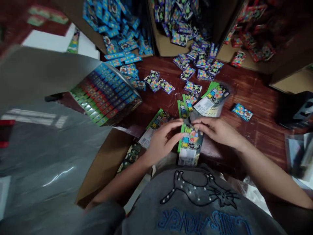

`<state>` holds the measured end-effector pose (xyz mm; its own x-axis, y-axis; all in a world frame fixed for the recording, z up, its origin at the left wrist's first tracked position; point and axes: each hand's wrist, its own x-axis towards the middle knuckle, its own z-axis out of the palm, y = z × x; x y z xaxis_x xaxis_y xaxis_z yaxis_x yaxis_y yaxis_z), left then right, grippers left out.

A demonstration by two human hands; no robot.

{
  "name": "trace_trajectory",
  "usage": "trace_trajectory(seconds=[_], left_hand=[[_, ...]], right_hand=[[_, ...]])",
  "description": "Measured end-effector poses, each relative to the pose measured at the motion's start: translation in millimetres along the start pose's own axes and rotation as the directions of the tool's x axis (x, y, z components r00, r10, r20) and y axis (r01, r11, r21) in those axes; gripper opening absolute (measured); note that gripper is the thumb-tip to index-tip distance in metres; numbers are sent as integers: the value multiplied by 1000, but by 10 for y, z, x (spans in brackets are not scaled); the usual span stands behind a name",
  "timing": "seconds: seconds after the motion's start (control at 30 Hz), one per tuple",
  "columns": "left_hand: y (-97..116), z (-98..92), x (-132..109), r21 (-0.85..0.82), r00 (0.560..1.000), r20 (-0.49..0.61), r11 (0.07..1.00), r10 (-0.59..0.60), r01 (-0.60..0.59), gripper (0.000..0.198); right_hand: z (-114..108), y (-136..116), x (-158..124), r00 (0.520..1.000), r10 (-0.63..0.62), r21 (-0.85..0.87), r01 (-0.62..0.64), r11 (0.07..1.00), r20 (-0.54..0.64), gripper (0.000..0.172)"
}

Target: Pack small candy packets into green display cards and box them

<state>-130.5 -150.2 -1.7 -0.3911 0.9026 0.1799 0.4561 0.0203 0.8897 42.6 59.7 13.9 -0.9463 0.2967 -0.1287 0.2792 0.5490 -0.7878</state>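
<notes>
A black and green printed pouch (190, 147) is between my two hands at the table's near edge. My left hand (166, 140) pinches its upper left part with thumb and fingers. At the upper right edge, the fingers of my right hand (215, 130) are closed on the same pouch. Beyond it, more pouches (211, 99) lie overlapped, with clear plastic around them. Another pouch (149, 132) rests left of my left hand, partly covered by it. Small purple packets (193, 88) are scattered past the pouches, and one blue packet (242, 112) sits to the right.
Cardboard boxes along the back hold blue packets (114, 19), purple packets (179, 37) and red packets (254, 42). A display box of packed rows (105, 93) stands at left beside a large plastic bag (49, 156). A dark object (295, 109) sits at right.
</notes>
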Motion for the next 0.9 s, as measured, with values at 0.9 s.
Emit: trace_trajectory(seconds=[0.9], left_hand=[[-1083, -766, -901, 121, 914, -393, 980, -101, 160, 80]], right_hand=[[727, -91, 1203, 894, -420, -214, 446, 869, 160, 74]])
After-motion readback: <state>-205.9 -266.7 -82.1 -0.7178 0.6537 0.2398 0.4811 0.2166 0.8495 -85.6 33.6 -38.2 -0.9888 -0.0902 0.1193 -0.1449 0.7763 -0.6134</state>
